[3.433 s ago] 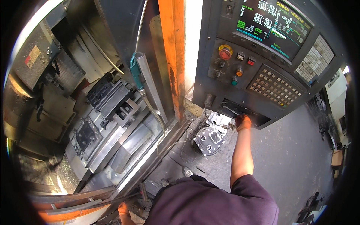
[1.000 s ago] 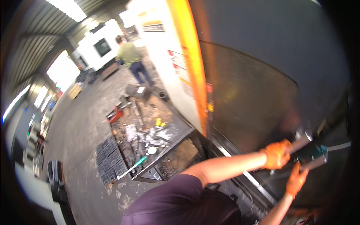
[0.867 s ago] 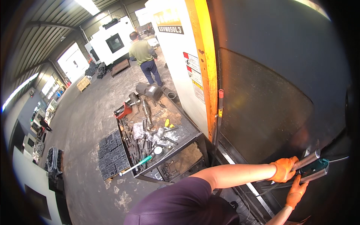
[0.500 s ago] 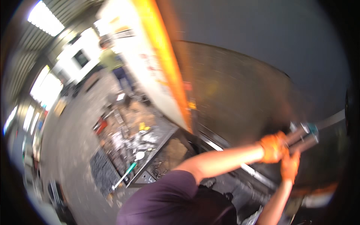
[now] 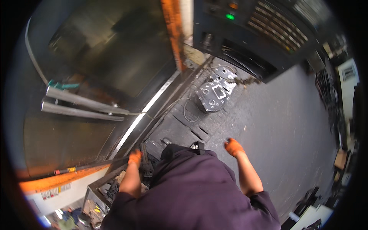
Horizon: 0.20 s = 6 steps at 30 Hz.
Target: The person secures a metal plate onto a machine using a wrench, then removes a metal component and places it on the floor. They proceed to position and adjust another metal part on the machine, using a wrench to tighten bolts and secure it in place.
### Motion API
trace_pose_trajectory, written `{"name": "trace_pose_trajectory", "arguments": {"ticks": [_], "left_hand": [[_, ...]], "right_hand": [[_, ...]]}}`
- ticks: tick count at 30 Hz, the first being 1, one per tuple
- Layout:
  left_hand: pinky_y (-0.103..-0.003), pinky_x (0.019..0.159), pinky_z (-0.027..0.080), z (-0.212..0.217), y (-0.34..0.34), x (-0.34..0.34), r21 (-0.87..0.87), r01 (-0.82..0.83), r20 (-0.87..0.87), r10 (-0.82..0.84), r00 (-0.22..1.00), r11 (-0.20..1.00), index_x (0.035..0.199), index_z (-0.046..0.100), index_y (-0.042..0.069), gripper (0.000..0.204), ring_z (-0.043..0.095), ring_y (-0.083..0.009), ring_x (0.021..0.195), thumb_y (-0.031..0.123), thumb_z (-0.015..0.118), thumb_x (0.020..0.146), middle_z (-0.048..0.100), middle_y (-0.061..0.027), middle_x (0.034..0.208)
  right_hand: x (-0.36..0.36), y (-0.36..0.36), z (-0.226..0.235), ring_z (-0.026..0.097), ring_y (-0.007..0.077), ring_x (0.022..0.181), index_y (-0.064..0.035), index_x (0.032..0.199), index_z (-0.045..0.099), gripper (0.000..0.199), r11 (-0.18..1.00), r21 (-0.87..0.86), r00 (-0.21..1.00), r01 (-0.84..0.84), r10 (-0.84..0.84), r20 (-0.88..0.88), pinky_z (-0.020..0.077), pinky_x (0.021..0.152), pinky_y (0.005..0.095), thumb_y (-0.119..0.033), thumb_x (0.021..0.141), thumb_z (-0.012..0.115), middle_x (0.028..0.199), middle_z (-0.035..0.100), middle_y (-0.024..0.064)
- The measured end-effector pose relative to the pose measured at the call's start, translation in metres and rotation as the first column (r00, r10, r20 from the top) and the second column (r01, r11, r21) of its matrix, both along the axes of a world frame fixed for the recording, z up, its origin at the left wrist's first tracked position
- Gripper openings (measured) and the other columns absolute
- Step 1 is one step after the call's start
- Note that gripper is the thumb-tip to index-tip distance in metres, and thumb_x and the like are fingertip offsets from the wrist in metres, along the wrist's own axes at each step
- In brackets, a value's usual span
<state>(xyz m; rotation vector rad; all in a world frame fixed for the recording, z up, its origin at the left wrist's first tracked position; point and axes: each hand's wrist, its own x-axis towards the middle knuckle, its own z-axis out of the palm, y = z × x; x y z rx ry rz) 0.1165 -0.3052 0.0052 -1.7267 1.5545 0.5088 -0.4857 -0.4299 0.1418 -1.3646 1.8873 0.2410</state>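
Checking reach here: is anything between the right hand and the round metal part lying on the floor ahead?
Nothing visible. The right hand hangs free over bare dark floor; the round metal part lies farther ahead, below the control panel, with only a thin cable looping beside it.

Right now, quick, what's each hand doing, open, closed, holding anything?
Left hand: closed on the end of a long dark rod.
Right hand: empty, hanging free above the floor; open or curled cannot be told.

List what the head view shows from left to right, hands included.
Two metal door handle bars → left hand → round machined metal part on the floor → right hand → control panel's underside.
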Motion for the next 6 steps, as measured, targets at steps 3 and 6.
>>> {"name": "trace_pose_trajectory", "arguments": {"ticks": [3, 6], "left_hand": [[-0.046, 0.108, 0.041, 0.010, -0.017, -0.108, 0.563, -0.558, 0.023, 0.663, 0.748, 0.610, 0.134, 0.062, 0.010, 0.061, 0.056, -0.0353, 0.130, 0.054, 0.044, 0.095, 0.060, -0.0197, 0.137], [-0.054, 0.118, 0.027, 0.053, -0.095, -0.214, 0.463, -0.423, 0.057, 0.450, 0.891, 0.779, 0.150, 0.045, 0.012, 0.072, 0.035, -0.0446, 0.143, 0.058, 0.049, 0.095, 0.046, -0.0145, 0.153]], "right_hand": [[-0.135, 0.104, -0.027, 0.059, 0.0430, 0.119, 0.0010, 0.117, 0.067, 0.046, 0.874, -0.088, 0.867, 0.477, -0.485, -0.115, 0.0473, 0.101, 0.0466, -0.037, 0.096, 0.052, 0.121, 0.065, 0.0273], [-0.172, 0.155, -0.033, 0.059, 0.0422, 0.119, -0.0017, 0.120, 0.067, 0.047, 0.750, -0.157, 0.754, 0.642, -0.655, -0.049, 0.0470, 0.101, 0.0465, -0.039, 0.095, 0.052, 0.122, 0.065, 0.0271]]}}
